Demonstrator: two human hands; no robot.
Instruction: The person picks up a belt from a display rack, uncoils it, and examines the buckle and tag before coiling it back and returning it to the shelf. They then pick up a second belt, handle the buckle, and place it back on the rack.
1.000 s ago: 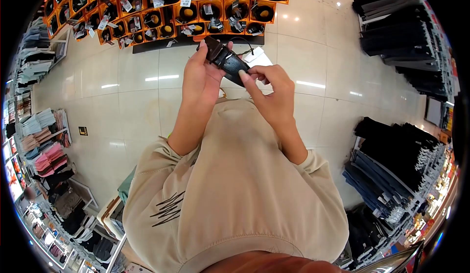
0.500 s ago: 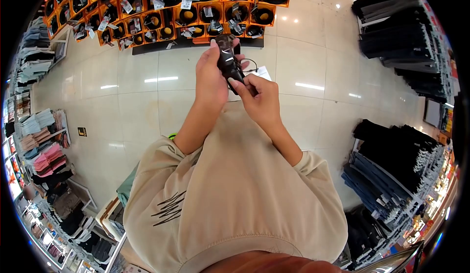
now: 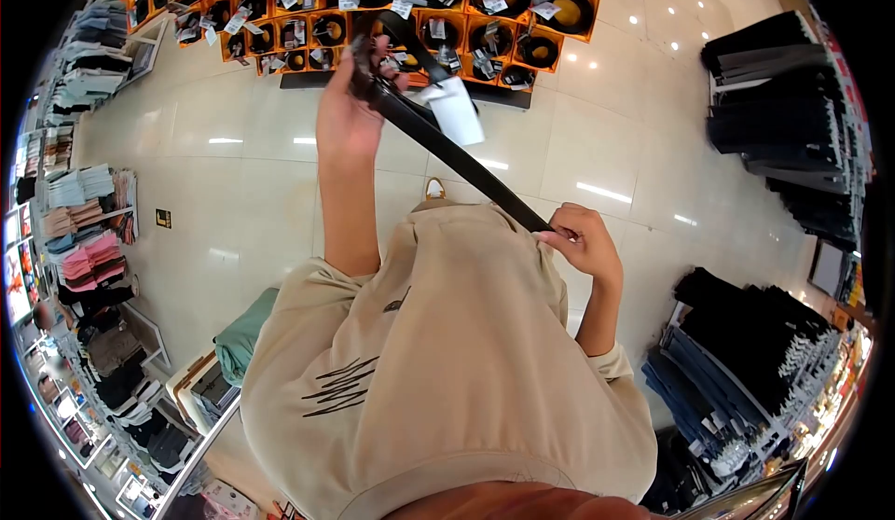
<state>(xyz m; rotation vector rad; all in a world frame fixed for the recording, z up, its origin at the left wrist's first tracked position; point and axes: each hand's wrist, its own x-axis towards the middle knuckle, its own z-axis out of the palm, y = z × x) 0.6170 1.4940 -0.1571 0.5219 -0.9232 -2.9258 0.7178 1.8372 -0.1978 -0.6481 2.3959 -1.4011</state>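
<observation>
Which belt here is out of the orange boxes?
The belt held in the left hand and right hand, stretched between them; other belts sit coiled in the boxes.

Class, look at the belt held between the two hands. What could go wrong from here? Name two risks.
1. The right hand seems to pinch the belt near one end; that end might slip out and swing loose.
2. The white tag dangles near the left hand, so it might catch or tear.

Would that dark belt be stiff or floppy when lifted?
The belt is probably flexible, since part curves over near the left hand. Its smooth-looking surface may slide slightly. The loose white tag would likely swing.
</observation>
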